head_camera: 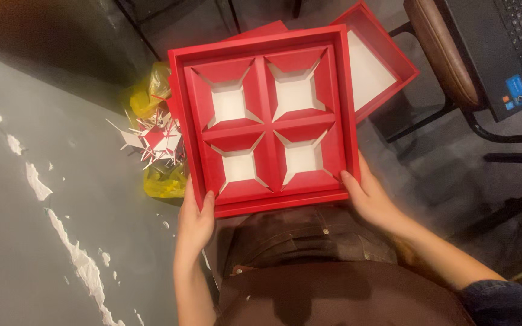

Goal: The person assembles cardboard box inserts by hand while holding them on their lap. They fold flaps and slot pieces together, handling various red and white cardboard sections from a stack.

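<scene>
Left hand (196,218) and right hand (367,194) each grip a near corner of the red four-compartment box (265,124)

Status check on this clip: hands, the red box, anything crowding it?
Left hand and right hand grip near corners of square red cardboard box, four-cell insert inside. Second red tray underneath behind it. Yellow bag of paper scraps on floor, left.

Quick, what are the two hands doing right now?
Left hand: closed on the red box's near left corner.
Right hand: closed on its near right corner.
</scene>
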